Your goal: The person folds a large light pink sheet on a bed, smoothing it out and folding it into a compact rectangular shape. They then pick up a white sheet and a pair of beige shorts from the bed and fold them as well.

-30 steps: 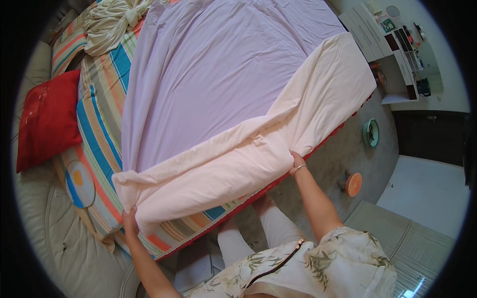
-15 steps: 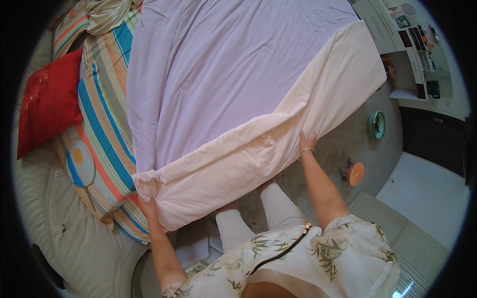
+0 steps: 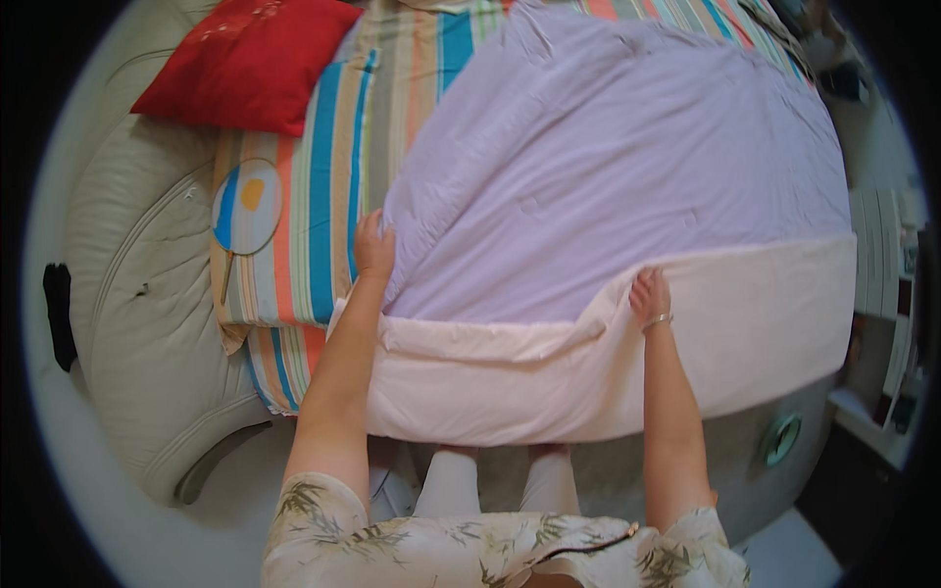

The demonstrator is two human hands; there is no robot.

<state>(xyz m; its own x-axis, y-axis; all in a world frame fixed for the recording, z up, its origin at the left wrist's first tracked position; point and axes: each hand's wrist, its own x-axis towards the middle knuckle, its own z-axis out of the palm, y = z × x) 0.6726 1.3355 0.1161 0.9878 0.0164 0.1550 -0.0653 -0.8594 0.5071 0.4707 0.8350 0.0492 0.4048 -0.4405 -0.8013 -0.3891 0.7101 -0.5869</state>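
A quilt (image 3: 627,167), lavender on the upper face, lies spread over the bed. Its pale pink underside (image 3: 490,392) is turned up in a wide band along the near edge. My left hand (image 3: 374,250) is at the quilt's left edge, beside the striped sheet, fingers bent against the fabric; what lies under the fingertips is hidden. Farther right, my right hand (image 3: 652,297), with a bracelet at the wrist, is closed on the upper edge of the pink fold and pulls it into a raised crease.
On the striped bedding (image 3: 333,186) at the left lie a red cushion (image 3: 250,64) and a round hand fan (image 3: 247,206). A padded cream headboard (image 3: 137,284) curves along the left side. A green round basin (image 3: 782,438) stands on the floor at right, near white cabinets (image 3: 875,255).
The view has turned and shifted. My left hand has gone from the quilt's near corner up its left edge; my right hand has moved from the outer near edge to the fold's upper edge.
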